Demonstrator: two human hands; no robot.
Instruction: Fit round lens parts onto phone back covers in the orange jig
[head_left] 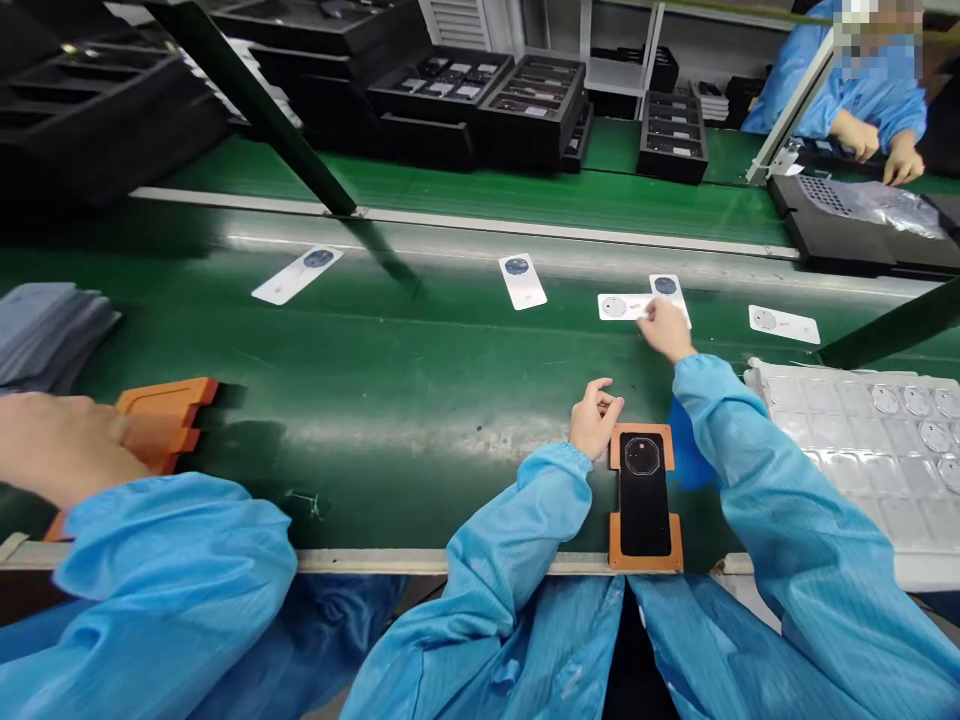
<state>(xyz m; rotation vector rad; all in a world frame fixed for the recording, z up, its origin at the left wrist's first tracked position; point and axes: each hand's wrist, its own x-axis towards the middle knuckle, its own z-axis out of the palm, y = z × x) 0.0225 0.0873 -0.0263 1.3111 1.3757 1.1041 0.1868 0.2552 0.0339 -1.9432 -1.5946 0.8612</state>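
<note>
My right hand (667,328) reaches across the green belt, its fingertips pinched at the right end of a white phone-shaped card (615,307) with a pale circle. Partly behind that hand lies another white card (664,286) with a dark circle. My left hand (596,418) hovers by the upper left corner of an orange fixture (645,563), thumb and forefinger apart and nothing visible in it. In the fixture rests a black phone (645,510) with a large round camera ring, its length pointing away from me.
More white cards (523,283) lie along the belt (390,400). On the right stands a clear blister tray (840,420) with several round pieces. A co-worker's hand (67,450) is beside an orange fixture (161,415) at left. Black trays (532,100) and another person (855,135) are beyond.
</note>
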